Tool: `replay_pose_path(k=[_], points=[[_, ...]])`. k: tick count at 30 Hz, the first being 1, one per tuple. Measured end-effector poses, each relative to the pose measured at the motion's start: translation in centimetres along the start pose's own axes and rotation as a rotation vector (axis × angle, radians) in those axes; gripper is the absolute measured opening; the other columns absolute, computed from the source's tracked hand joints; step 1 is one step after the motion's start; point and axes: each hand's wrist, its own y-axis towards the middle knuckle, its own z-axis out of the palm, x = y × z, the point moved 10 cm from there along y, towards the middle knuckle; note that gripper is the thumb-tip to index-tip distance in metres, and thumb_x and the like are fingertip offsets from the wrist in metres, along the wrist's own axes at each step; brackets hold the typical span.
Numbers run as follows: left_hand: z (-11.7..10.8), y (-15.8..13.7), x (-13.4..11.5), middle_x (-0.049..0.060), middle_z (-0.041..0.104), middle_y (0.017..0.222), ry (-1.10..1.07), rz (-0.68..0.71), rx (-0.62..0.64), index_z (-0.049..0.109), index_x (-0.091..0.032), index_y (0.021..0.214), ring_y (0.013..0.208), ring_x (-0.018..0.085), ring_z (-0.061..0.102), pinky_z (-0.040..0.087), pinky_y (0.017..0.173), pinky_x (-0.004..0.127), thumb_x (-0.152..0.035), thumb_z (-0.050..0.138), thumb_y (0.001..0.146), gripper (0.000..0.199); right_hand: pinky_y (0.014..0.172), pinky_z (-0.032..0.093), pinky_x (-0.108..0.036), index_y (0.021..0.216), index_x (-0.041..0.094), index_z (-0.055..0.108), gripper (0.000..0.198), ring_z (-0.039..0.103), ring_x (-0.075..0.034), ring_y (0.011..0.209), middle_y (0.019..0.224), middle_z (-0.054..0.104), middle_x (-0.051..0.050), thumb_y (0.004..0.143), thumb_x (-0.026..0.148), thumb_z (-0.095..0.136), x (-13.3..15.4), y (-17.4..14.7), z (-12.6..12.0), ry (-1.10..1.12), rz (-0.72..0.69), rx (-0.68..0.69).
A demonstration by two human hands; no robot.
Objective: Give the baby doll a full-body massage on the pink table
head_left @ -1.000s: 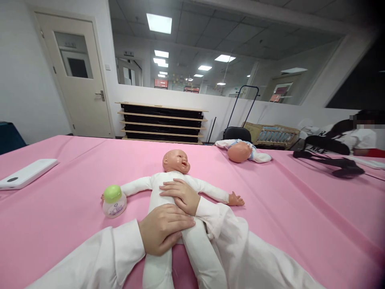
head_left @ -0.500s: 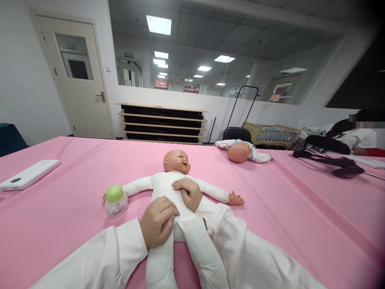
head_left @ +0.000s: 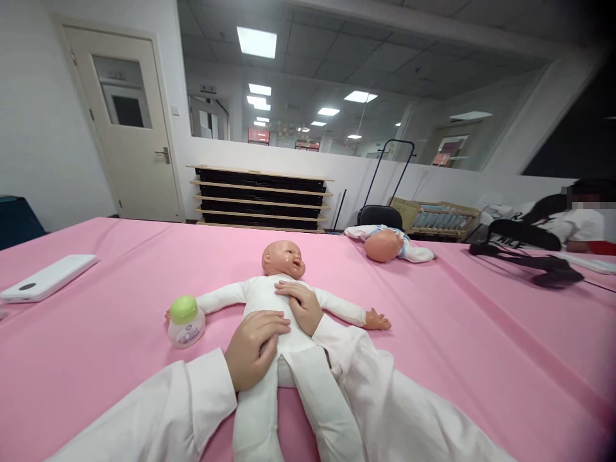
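Note:
A baby doll (head_left: 283, 258) with a white cloth body lies on its back on the pink-covered table (head_left: 433, 372), arms spread and head turned to the right. My left hand (head_left: 255, 350) rests on the lower belly and hip, its fingers stretched across the cloth. Higher up, on the chest, my right hand (head_left: 303, 305) lies with fingers extended to the left. Neither hand holds anything. A round jar (head_left: 187, 327) with a green lid stands beside my left forearm, in front of the doll's hand on that side.
A white device (head_left: 51, 277) lies at the left of the table. Another doll (head_left: 384, 245) in white clothes is at the far edge. To the right are black straps (head_left: 529, 260) and a seated person (head_left: 580, 221). Stacked shelves (head_left: 262, 199) stand behind the table.
The fingers of my left hand have straightened and slid slightly up the doll's belly. My right hand's fingers have shifted a little upward on the chest. The doll stays in place.

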Motion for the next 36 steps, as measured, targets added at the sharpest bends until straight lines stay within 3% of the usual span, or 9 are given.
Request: replay_pose_path(k=[5, 9, 11, 15, 21, 24, 31, 34, 36], points=[[-0.9, -0.1, 1.2, 0.006, 0.061, 0.084, 0.032, -0.131, -0.093, 0.057, -0.017, 0.080, 0.087, 0.018, 0.053, 0.042, 0.079, 0.036, -0.013, 0.035, 0.083, 0.023, 0.081, 0.049, -0.032, 0.066, 0.018, 0.061, 0.027, 0.064, -0.015, 0.083, 0.081, 0.069, -0.003, 0.071, 0.009, 0.037, -2.5, -1.3, -2.7, 0.058, 0.223, -0.298], [-1.0, -0.1, 0.7, 0.005, 0.055, 0.075, 0.065, -0.124, -0.074, 0.052, -0.017, 0.073, 0.075, 0.017, 0.048, 0.039, 0.070, 0.034, -0.012, 0.034, 0.083, 0.021, 0.078, 0.049, -0.031, 0.061, 0.019, 0.058, 0.026, 0.064, -0.016, 0.081, 0.077, 0.068, -0.003, 0.070, 0.007, 0.036, -1.3, -2.3, -3.5, 0.022, 0.183, -0.348], [-0.8, 0.1, -0.2, 0.004, 0.055, 0.075, 0.059, -0.057, -0.036, 0.053, -0.017, 0.073, 0.074, 0.017, 0.048, 0.039, 0.069, 0.033, -0.013, 0.034, 0.082, 0.021, 0.081, 0.049, -0.032, 0.069, 0.019, 0.061, 0.027, 0.063, -0.016, 0.087, 0.084, 0.068, -0.004, 0.071, 0.006, 0.036, 0.8, -2.4, -3.0, 0.015, 0.048, -0.241], [0.3, 0.8, -1.2, 0.007, 0.059, 0.093, -0.023, 0.053, 0.112, 0.057, -0.018, 0.092, 0.091, 0.017, 0.051, 0.041, 0.082, 0.034, -0.016, 0.038, 0.084, 0.021, 0.098, 0.040, -0.037, 0.103, 0.019, 0.058, 0.031, 0.054, -0.015, 0.109, 0.112, 0.061, -0.006, 0.083, 0.013, 0.036, 3.7, -3.3, -0.3, -0.023, -0.151, 0.171], [1.9, 1.2, 3.3, 0.001, 0.046, 0.133, 0.002, -0.084, 0.355, 0.049, -0.027, 0.123, 0.128, 0.018, 0.033, 0.020, 0.109, 0.043, -0.029, 0.035, 0.090, 0.035, 0.107, 0.024, -0.046, 0.132, 0.018, 0.038, 0.045, 0.026, -0.019, 0.132, 0.139, 0.035, -0.009, 0.091, 0.036, 0.028, 0.0, -3.9, 0.6, -0.239, 0.006, 0.363], [1.5, 0.9, 7.1, -0.001, 0.038, 0.139, 0.067, -0.237, 0.344, 0.044, -0.029, 0.128, 0.133, 0.018, 0.025, 0.015, 0.110, 0.046, -0.034, 0.028, 0.092, 0.039, 0.108, 0.019, -0.048, 0.135, 0.019, 0.034, 0.048, 0.020, -0.020, 0.135, 0.144, 0.026, -0.007, 0.091, 0.036, 0.026, -2.3, -3.9, 0.5, -0.356, 0.102, 0.419], [-2.0, -0.4, 12.4, 0.008, 0.040, 0.137, 0.426, -0.544, 0.075, 0.045, -0.015, 0.128, 0.132, 0.023, 0.026, 0.021, 0.108, 0.044, -0.029, 0.028, 0.090, 0.044, 0.107, 0.017, -0.053, 0.121, 0.014, 0.051, 0.042, 0.036, -0.024, 0.127, 0.130, 0.048, -0.010, 0.088, 0.029, 0.030, -7.6, -4.9, -4.7, -0.734, 0.547, 0.114], [-2.4, -0.4, 11.7, 0.009, 0.038, 0.139, 0.479, -0.520, 0.040, 0.043, -0.013, 0.129, 0.132, 0.022, 0.025, 0.020, 0.108, 0.045, -0.029, 0.029, 0.090, 0.045, 0.106, 0.019, -0.053, 0.126, 0.012, 0.046, 0.047, 0.033, -0.024, 0.129, 0.135, 0.041, -0.011, 0.088, 0.030, 0.026, -6.0, -4.8, -4.8, -0.665, 0.392, 0.000], [-1.9, -0.1, 10.7, 0.005, 0.033, 0.142, 0.452, -0.439, 0.066, 0.037, -0.017, 0.133, 0.133, 0.019, 0.024, 0.020, 0.109, 0.044, -0.031, 0.027, 0.091, 0.046, 0.107, 0.023, -0.047, 0.132, 0.011, 0.039, 0.050, 0.029, -0.021, 0.131, 0.139, 0.034, -0.012, 0.089, 0.033, 0.023, -4.2, -4.5, -3.4, -0.540, 0.193, 0.053]])
